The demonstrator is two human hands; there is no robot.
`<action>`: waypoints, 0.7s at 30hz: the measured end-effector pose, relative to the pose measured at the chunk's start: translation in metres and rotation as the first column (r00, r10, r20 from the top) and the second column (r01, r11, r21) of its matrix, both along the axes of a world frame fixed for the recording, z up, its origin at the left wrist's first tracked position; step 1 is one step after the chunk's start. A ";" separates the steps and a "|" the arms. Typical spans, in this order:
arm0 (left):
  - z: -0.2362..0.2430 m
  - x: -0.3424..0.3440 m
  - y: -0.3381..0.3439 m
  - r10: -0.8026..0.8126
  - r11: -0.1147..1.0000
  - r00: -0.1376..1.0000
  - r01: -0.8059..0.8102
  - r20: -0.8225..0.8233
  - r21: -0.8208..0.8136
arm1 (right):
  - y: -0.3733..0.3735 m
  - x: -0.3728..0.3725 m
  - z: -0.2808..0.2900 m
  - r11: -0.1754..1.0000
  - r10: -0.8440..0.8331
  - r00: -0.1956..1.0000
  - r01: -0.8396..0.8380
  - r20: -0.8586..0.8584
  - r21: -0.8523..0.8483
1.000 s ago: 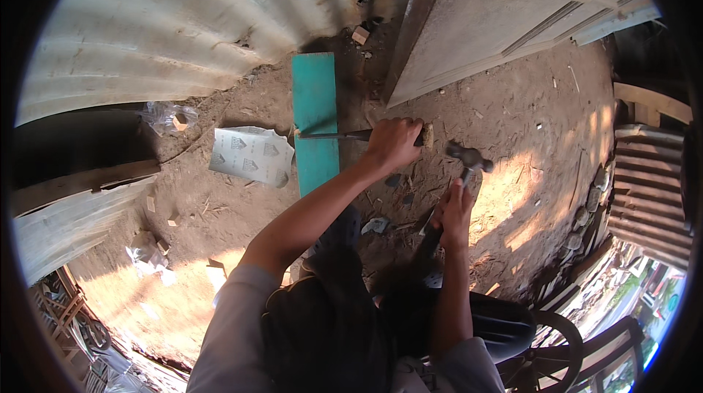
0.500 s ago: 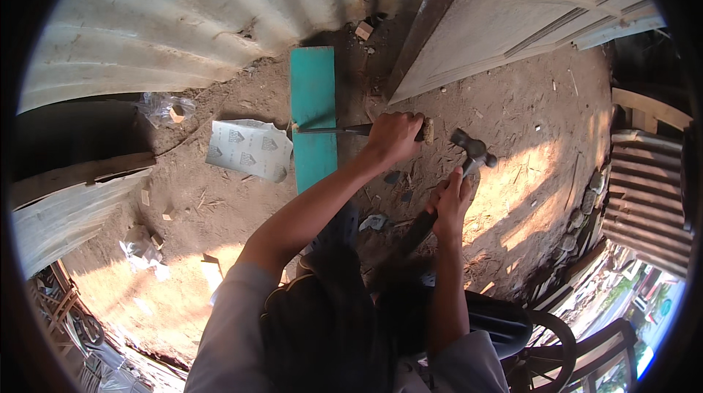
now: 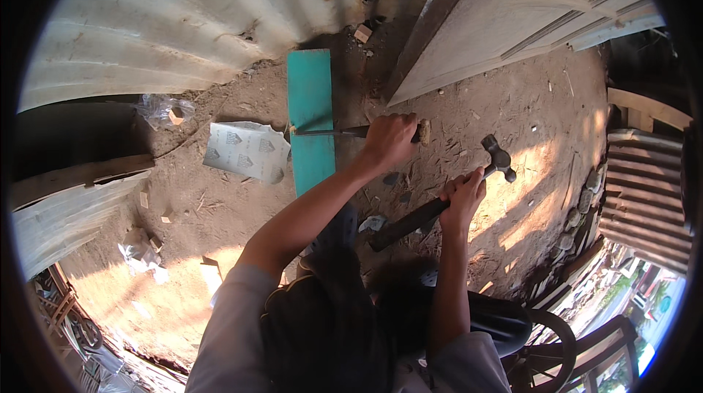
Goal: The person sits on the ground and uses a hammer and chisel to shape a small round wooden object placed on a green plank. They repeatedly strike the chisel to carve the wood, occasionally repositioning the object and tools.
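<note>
My left hand (image 3: pixel 389 140) is closed round the handle of a long chisel-like tool (image 3: pixel 344 132), whose thin shaft lies across a teal board (image 3: pixel 310 85) with its tip at the board's left edge. A pale worn end of the handle shows to the right of my fist. My right hand (image 3: pixel 463 199) grips a ball-peen hammer (image 3: pixel 499 156) partway up its dark handle, the head up and right of my fingers, beyond the tool's handle end and apart from it. A printed silver-grey sheet (image 3: pixel 243 150) lies just left of the board.
Beyond the board stands corrugated metal sheeting (image 3: pixel 220 20), with a panelled slab (image 3: pixel 505 20) leaning right of it. Small wood offcuts (image 3: pixel 362 33), plastic scraps (image 3: pixel 150 107) and chips lie on the dirt floor (image 3: pixel 512 93). Rusty corrugated sheet (image 3: pixel 644 188) and stones (image 3: pixel 589 199) line the right side.
My right hand and the hammer have moved to the right, and the hammer's handle now slants more flatly. My left hand and the tool have barely moved on the board.
</note>
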State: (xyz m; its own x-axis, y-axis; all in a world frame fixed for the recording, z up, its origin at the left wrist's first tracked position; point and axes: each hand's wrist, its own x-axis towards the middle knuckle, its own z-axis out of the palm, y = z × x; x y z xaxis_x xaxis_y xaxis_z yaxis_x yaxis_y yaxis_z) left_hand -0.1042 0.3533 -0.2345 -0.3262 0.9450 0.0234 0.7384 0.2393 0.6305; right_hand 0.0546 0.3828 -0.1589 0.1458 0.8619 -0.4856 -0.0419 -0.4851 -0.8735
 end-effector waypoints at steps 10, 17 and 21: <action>-0.001 -0.002 -0.007 0.049 0.997 0.999 -0.049 0.001 -0.065 | 0.001 0.028 -0.011 0.960 0.260 0.955 -0.239 0.146 -0.145; 0.010 -0.028 -0.038 0.088 0.995 0.990 -0.083 0.110 -0.051 | -0.001 0.022 -0.008 0.948 0.300 0.949 -0.285 0.099 -0.138; 0.040 -0.050 -0.070 0.195 0.933 0.936 -0.268 0.292 0.239 | -0.011 0.018 -0.016 0.930 0.351 0.929 -0.330 0.120 -0.161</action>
State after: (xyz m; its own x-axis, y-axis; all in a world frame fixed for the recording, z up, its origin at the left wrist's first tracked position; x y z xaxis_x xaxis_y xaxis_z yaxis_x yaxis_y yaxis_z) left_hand -0.1539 0.2834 -0.1943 -0.5643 0.8115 0.1518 0.4847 0.1768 0.8566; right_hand 0.0729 0.3721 -0.1750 -0.0677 0.7994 -0.5970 0.2683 -0.5617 -0.7826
